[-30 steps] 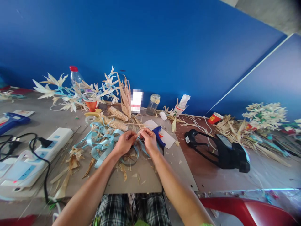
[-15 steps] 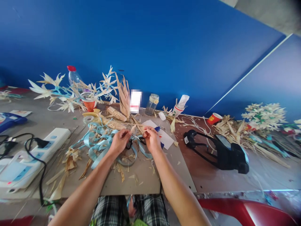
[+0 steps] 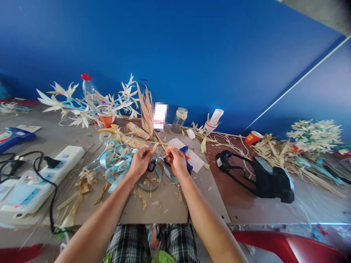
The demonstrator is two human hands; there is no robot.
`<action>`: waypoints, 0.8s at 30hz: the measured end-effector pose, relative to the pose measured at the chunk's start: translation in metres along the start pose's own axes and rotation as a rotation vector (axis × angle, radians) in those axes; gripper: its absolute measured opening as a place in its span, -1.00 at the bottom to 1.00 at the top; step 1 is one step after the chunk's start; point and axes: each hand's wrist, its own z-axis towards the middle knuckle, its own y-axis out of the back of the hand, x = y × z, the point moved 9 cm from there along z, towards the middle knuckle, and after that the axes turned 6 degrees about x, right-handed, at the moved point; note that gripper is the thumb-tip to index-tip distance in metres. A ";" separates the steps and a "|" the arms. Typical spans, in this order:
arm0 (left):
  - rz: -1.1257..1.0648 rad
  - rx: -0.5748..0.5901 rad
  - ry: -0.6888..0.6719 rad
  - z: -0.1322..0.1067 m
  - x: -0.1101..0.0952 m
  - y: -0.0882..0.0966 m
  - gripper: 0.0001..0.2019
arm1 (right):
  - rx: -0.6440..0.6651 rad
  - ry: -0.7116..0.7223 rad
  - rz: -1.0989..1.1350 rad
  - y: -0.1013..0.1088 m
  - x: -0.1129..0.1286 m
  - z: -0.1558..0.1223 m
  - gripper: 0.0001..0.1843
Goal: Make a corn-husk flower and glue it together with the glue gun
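My left hand (image 3: pixel 140 160) is closed in a pinch on a small pale piece of corn husk (image 3: pixel 155 147), whose pointed tip sticks up past the fingertips. Slightly apart to the right, my right hand (image 3: pixel 177 161) has its thumb and fingers pressed together. A thin strand seems to reach those fingers, but what they grip is too small to tell. Between and below the hands lie scissors with black handles (image 3: pixel 151 165), partly covered by the hands. Light blue ribbon (image 3: pixel 115 164) is heaped beside my left hand. Bare corn cobs (image 3: pixel 138 130) lie behind it.
Husk flowers (image 3: pixel 82 109) stand at the back left, by a red-capped bottle (image 3: pixel 89 87). A white power strip (image 3: pixel 46 179) lies left. A glass jar (image 3: pixel 179 119) and a paper cup (image 3: pixel 210 126) stand along the blue wall. A black strapped device (image 3: pixel 255 175) lies right.
The view has swung slightly, so things on the table appear a little farther right. My right hand's fingers have shifted slightly; my left hand keeps its pinch on the husk.
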 end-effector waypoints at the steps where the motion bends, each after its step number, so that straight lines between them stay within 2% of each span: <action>1: -0.003 0.016 -0.001 0.000 -0.001 -0.002 -0.74 | 0.035 -0.005 -0.032 -0.005 0.002 -0.001 -0.68; 5: 0.010 0.129 0.007 -0.004 -0.003 -0.016 -0.73 | 0.200 0.013 -0.168 -0.027 0.013 -0.010 -0.75; 8: 0.042 0.215 -0.005 -0.007 -0.006 -0.026 -0.75 | 0.253 0.055 -0.267 -0.035 0.019 -0.014 -0.81; 11: 0.051 0.234 0.006 -0.007 -0.005 -0.028 -0.77 | 0.202 0.047 -0.255 -0.027 0.016 -0.011 -0.79; 16: 0.051 0.116 -0.006 -0.004 -0.006 -0.013 -0.74 | 0.081 0.103 -0.093 -0.004 0.017 -0.001 -0.72; 19: 0.060 0.091 -0.024 -0.003 -0.005 -0.008 -0.68 | 0.028 0.154 -0.092 0.006 0.025 0.002 -0.65; 21: 0.055 0.097 -0.023 -0.002 -0.003 -0.009 -0.66 | -0.016 0.202 -0.197 0.014 0.034 0.003 -0.62; 24: 0.091 0.094 -0.034 -0.001 -0.002 -0.008 -0.63 | -0.069 0.337 -0.509 0.019 0.050 0.002 -0.64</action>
